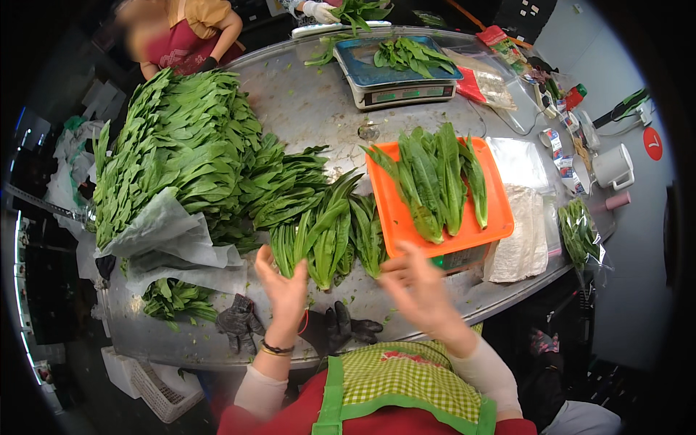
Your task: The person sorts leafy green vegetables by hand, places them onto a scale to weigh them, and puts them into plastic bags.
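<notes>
My left hand, fingers apart and holding nothing, is at the near end of a row of loose leafy greens on the metal table. My right hand is blurred, with its fingers spread and empty, beside the near left corner of an orange plastic tray. Several long green leaves lie on the tray, which rests on a scale mostly hidden under it. A big stack of leafy greens fills the table's left side, with a translucent sheet at its near edge.
Grey and black gloves lie at the near edge. Clear bags, a whitish cloth-like stack and bagged greens are at right. Another scale holds greens at the far side. Co-workers stand beyond; one gloved hand shows.
</notes>
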`<act>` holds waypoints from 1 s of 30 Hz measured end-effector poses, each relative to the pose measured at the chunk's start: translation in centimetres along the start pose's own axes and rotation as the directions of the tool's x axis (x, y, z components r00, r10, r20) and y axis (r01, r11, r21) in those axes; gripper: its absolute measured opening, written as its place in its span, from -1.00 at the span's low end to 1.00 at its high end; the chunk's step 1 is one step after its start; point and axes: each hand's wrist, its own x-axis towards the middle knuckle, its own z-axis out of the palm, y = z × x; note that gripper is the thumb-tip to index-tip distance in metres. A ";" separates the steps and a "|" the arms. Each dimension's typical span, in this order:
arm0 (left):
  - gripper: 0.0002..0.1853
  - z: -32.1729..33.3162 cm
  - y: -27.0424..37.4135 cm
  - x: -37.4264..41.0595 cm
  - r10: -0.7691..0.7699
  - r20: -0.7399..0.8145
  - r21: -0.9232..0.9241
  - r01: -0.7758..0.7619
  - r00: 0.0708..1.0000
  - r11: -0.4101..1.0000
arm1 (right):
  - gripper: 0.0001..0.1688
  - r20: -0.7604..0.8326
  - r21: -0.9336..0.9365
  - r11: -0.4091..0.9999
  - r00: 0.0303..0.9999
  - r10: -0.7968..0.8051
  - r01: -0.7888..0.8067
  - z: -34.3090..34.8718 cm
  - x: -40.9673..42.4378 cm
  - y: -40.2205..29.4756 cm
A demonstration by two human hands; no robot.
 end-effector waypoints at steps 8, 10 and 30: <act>-0.24 1.7 -6.2 2.0 -0.196 0.191 -0.083 0.214 0.962 0.973 | 0.26 0.095 -0.349 0.904 0.950 0.297 -0.248 12.0 7.0 5.7; -0.34 1.5 -5.5 2.8 -0.325 0.463 -0.305 0.492 0.825 0.815 | 0.28 0.083 -0.337 0.912 0.957 0.277 -0.235 12.5 6.9 5.4; -0.63 5.3 15.7 -0.8 0.373 0.523 -0.826 0.348 0.766 0.444 | -0.14 -0.474 0.247 0.784 0.777 -0.415 0.570 -6.9 2.0 -3.0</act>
